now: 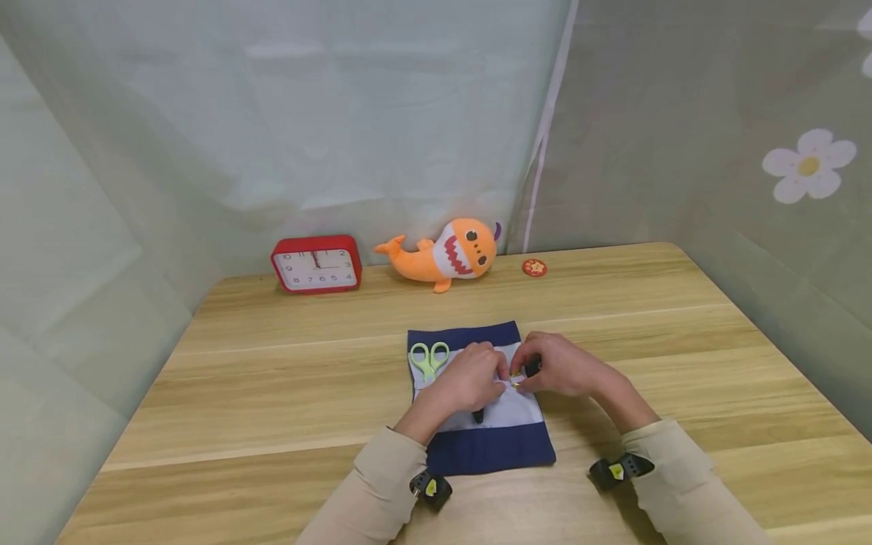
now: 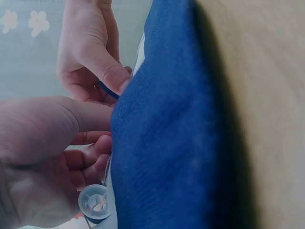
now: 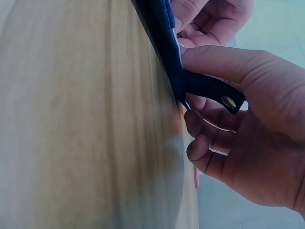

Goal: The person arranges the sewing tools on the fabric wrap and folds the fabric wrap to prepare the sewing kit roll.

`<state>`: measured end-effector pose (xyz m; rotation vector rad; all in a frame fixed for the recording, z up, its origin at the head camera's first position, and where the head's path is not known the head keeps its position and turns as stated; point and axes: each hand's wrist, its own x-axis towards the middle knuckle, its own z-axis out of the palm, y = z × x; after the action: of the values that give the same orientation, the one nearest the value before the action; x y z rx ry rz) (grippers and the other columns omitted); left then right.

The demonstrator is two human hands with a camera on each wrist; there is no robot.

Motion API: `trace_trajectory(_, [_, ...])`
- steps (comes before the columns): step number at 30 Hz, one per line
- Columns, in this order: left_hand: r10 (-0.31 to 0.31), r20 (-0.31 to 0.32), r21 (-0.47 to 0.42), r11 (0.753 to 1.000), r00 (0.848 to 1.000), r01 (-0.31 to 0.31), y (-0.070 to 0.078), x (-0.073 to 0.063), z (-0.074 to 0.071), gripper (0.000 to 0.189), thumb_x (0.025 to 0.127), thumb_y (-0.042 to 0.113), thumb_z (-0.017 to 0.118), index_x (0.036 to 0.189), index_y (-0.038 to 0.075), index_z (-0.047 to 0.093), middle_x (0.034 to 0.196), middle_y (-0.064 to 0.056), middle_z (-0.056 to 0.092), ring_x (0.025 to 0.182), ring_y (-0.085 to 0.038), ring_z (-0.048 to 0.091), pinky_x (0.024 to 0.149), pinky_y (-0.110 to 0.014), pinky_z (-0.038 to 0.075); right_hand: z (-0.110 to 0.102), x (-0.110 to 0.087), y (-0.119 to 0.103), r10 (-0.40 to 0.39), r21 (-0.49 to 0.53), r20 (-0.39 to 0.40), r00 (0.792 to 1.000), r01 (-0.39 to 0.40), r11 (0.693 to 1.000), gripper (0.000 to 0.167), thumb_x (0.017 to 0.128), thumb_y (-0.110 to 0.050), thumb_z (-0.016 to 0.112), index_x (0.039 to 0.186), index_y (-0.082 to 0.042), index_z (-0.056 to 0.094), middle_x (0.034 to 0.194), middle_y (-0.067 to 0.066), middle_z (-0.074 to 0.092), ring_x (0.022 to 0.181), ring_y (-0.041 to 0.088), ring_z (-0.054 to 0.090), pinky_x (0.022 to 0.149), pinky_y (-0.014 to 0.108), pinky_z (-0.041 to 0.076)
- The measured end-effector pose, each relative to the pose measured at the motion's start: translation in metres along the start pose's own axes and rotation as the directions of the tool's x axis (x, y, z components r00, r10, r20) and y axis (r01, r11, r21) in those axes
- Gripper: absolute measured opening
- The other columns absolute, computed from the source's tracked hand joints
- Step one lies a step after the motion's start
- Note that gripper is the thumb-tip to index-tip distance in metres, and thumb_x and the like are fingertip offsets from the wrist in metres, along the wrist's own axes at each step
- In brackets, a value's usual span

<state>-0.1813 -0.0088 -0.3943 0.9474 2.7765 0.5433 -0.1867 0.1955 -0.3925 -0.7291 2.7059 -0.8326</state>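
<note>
A cloth (image 1: 489,446) with navy ends and a pale middle lies flat on the table. Over its pale part my left hand (image 1: 470,376) bends its fingers, the tips close to the right hand's; what they hold is hidden. At the cloth's right edge my right hand (image 1: 562,365) pinches a small gold-coloured piece (image 1: 515,384) between thumb and finger. Between that thumb and the fingers, a dark strap with a metal snap (image 3: 228,101) sticks out from the cloth. Green-handled scissors (image 1: 429,359) lie on the cloth. A black object (image 1: 478,415) shows below the left hand.
Beside the left hand is a clear plastic spool (image 2: 94,201). Toward the table's back edge stand a red clock (image 1: 316,264) and an orange shark plush (image 1: 443,255), with a round red piece (image 1: 534,267) lying right of them. Fabric walls rise behind.
</note>
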Motion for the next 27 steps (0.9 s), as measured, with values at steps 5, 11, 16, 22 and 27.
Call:
trace_trajectory(5, [0.003,0.001,0.005,1.000,1.000,-0.003,-0.002,0.001,0.001,0.006,0.094,0.012,0.075,0.098,0.011,0.078,0.094,-0.001,0.066,0.097,-0.019,0.058,0.088,-0.032,0.049,0.000,0.001,0.000,0.002,0.002,0.003,1.000,-0.002,1.000,0.019,0.083,-0.012,0.089,0.095,-0.019,0.077,0.097,-0.002,0.065,0.094,0.015,0.059,0.087,0.036,0.049])
trace_trajectory(11, [0.009,-0.005,0.006,1.000,1.000,-0.009,-0.004,0.003,0.003,0.005,0.094,0.011,0.074,0.097,0.011,0.079,0.092,0.000,0.066,0.096,-0.019,0.059,0.091,-0.033,0.050,0.001,0.002,0.000,-0.005,-0.003,0.000,1.000,0.005,1.000,0.019,0.082,-0.012,0.089,0.096,-0.018,0.077,0.097,-0.002,0.065,0.094,0.015,0.060,0.087,0.037,0.050])
trace_trajectory(16, [0.004,-0.001,0.000,1.000,1.000,-0.004,-0.004,0.002,0.004,0.005,0.094,0.012,0.075,0.097,0.011,0.078,0.092,0.000,0.067,0.095,-0.018,0.058,0.089,-0.032,0.050,0.000,0.001,0.000,-0.012,-0.005,-0.001,1.000,0.012,1.000,0.020,0.083,-0.013,0.089,0.099,-0.017,0.077,0.099,-0.002,0.066,0.094,0.014,0.061,0.086,0.036,0.051])
trace_trajectory(22, [0.005,0.007,-0.057,0.998,1.000,-0.004,-0.002,-0.004,-0.013,0.013,0.098,0.017,0.074,0.109,0.010,0.078,0.100,-0.001,0.068,0.097,-0.016,0.060,0.089,-0.031,0.051,-0.011,-0.016,-0.011,-0.012,-0.066,-0.146,0.989,0.002,0.998,0.024,0.087,-0.016,0.086,0.109,-0.011,0.078,0.102,0.002,0.071,0.092,0.018,0.062,0.078,0.033,0.053])
trace_trajectory(27, [-0.081,-0.072,-0.129,0.989,0.994,0.072,-0.018,-0.015,-0.050,0.015,0.101,0.014,0.072,0.112,0.008,0.078,0.107,-0.005,0.070,0.100,-0.020,0.064,0.094,-0.038,0.055,-0.023,-0.038,-0.033,-0.046,-0.130,-0.162,0.986,0.025,0.991,0.012,0.089,-0.014,0.084,0.099,-0.014,0.077,0.091,-0.008,0.070,0.084,0.011,0.059,0.074,0.028,0.051])
